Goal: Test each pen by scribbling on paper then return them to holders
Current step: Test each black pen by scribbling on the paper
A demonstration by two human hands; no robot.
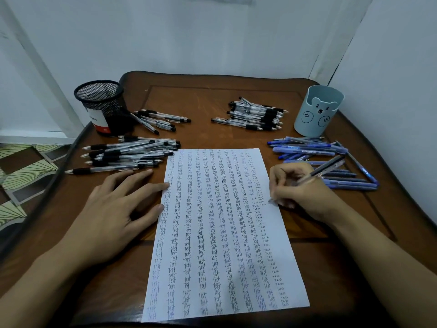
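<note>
Wooden table [212,95] bears the paper [224,233], steadied at its edge by the flat left hand [113,209], while the right hand [300,190] pinches a pen [326,168], scribbling; next, presumably, return to the blue holder [319,110] beyond it.

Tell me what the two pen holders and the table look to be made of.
Black holder: apparently metal wire mesh, matte; light shows through its weave. Blue bear holder: likely plastic, smooth, opaque, evenly coloured. Table: probably varnished wood, brown with a soft sheen.
</note>
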